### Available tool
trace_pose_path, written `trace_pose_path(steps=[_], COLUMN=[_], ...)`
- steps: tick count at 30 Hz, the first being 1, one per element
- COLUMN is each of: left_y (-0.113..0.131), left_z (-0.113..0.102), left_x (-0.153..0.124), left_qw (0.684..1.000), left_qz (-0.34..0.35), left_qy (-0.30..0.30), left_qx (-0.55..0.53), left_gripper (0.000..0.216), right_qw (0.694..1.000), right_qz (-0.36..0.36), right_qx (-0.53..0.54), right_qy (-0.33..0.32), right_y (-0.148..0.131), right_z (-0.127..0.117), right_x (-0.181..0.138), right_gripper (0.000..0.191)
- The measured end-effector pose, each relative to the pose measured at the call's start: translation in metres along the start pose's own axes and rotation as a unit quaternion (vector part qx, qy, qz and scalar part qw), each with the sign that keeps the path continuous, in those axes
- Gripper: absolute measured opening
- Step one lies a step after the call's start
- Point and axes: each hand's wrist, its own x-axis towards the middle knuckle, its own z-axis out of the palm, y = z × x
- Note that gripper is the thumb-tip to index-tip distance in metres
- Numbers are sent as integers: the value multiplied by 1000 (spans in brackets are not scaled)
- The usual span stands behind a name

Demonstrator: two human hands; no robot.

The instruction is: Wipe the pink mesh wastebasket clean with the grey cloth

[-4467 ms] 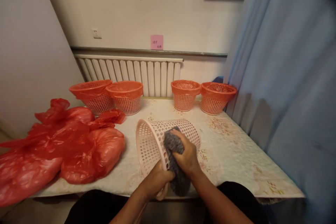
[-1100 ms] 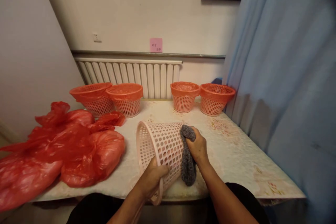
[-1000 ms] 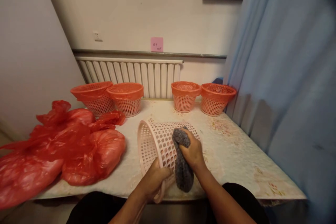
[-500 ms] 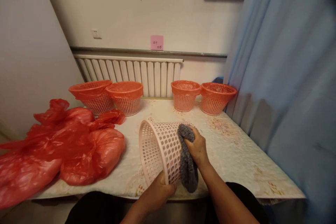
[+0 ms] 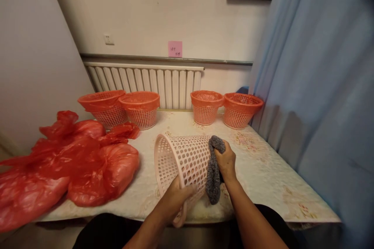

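A pale pink perforated plastic basket [image 5: 191, 155] lies on its side over the front of the table, its mouth turned to the left. My left hand [image 5: 178, 198] is closed on its rim, thumb on the outside and fingers inside the mouth. In my right hand [image 5: 227, 161] is a bunched dark grey cloth [image 5: 214, 179], pressed against the outer wall close to the base. The cloth's lower end hangs down along the basket. The fingers under the cloth are partly hidden.
Red-lined baskets stand along the back: two at left [image 5: 142, 113] and two at right [image 5: 206, 109]. Filled red plastic bags [image 5: 96, 163] are heaped on the left of the flower-patterned tablecloth [image 5: 263, 179]. A blue curtain [image 5: 315, 97] borders the right; a radiator [image 5: 169, 85] is behind.
My right hand has slid the cloth rightward along the basket wall, toward the base. My left hand has shifted up slightly at the rim, and the basket has turned a little.
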Motion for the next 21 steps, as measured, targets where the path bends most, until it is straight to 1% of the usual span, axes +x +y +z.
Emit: trace_pose_path(steps=[2, 4, 6, 9, 12, 14, 15, 17, 21], left_y=[4, 5, 2, -8, -18, -23, -26, -30, -34], left_z=[4, 6, 8, 7, 5, 3, 2, 2, 6], left_x=[2, 3, 2, 0, -4, -7, -8, -11, -16], left_qw=[999, 998, 998, 999, 998, 995, 993, 991, 986], left_qz=[-11, -18, -17, -18, -45, -56, -56, -52, -43], left_qy=[12, 2, -8, 12, 35, 38, 34, 14, -44], left_qx=[-36, -61, -67, -29, 34, 75, 94, 124, 156], left_gripper=[57, 61, 63, 63, 63, 62, 61, 59, 61], right_qw=[1000, 1000, 999, 989, 962, 948, 946, 951, 974], right_qz=[2, -4, -32, -108, -216, -259, -263, -243, -158], right_qx=[-3, -4, 7, 42, 81, 96, 99, 98, 77], right_qy=[-4, -14, -32, -86, -143, -160, -163, -164, -143], right_y=[-2, -8, -18, -42, -66, -74, -76, -74, -53], right_z=[-1, -1, 0, 0, -3, -5, -6, -6, -4], right_x=[-1, -5, -15, -38, -60, -67, -68, -64, -41], right_gripper=[43, 44, 46, 53, 61, 64, 64, 64, 59])
